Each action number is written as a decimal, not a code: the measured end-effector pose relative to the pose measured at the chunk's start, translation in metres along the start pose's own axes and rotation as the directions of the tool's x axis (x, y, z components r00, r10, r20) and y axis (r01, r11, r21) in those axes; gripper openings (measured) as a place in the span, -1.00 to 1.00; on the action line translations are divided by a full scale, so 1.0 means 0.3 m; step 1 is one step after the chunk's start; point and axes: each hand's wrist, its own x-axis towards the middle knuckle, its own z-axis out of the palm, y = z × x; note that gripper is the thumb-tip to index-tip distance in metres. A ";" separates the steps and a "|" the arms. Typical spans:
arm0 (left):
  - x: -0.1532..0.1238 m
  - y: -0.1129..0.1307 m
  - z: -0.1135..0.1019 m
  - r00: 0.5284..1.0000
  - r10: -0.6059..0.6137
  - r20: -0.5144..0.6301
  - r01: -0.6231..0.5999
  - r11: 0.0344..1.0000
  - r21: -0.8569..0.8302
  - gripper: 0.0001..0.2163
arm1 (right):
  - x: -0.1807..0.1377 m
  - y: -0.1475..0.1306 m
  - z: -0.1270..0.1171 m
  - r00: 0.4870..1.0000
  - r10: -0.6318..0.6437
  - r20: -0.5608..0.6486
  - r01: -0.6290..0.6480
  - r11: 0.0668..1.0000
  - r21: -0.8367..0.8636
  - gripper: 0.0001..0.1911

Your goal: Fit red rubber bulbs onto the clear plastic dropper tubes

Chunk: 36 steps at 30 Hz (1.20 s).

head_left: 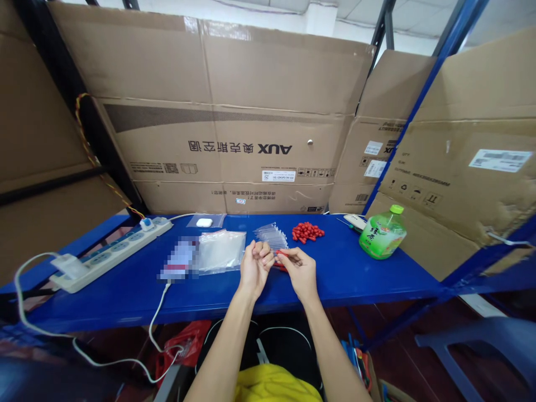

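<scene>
My left hand [255,268] is closed, its fingers curled around what looks like a thin clear plastic tube, mostly hidden. Close against it, my right hand [300,271] pinches a small red cap [281,253] at the tube's end. Just beyond my hands lies a bunch of clear plastic tubes [271,234], side by side on the blue table [343,273]. To their right is a loose pile of small red caps [307,231]. More red pieces show partly under my right hand; their shape is hidden.
Left of my hands lie clear zip bags [221,250] and a blurred phone [180,259] on a white cable. A power strip [113,254] runs along the left edge. A green drink bottle [383,231] stands at right. Cardboard sheets [234,128] wall the back.
</scene>
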 end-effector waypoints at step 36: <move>-0.014 0.052 -0.029 0.994 -0.035 0.099 0.041 0.997 -0.069 -0.68 | -0.002 0.020 -0.014 0.985 0.028 0.171 -0.019 0.998 -0.054 -0.73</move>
